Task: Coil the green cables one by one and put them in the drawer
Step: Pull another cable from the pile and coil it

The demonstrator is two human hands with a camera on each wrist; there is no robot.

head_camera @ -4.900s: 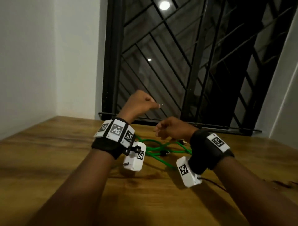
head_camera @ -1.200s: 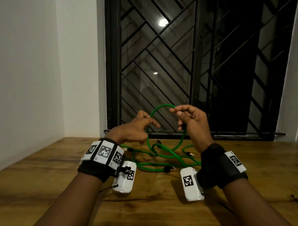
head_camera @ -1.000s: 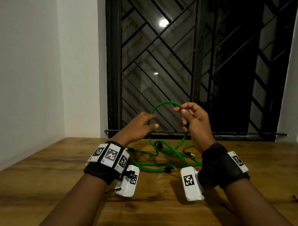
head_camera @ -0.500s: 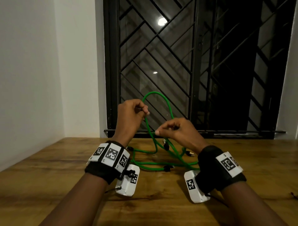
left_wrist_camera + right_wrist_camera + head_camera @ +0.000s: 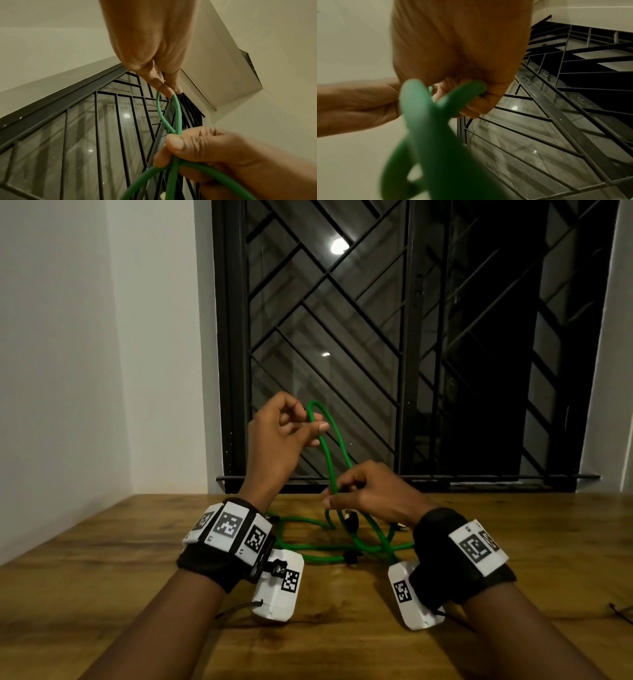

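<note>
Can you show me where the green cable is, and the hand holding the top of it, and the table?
green cable (image 5: pixel 329 460), head view, on the raised loop's strand.
left hand (image 5: pixel 279 436), head view, middle of the hand pinching the loop's top.
table (image 5: pixel 102 546), head view, bare wood at the left.

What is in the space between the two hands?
A narrow loop of green cable runs from the left hand down to the right hand. The head and left wrist views show it.
</note>
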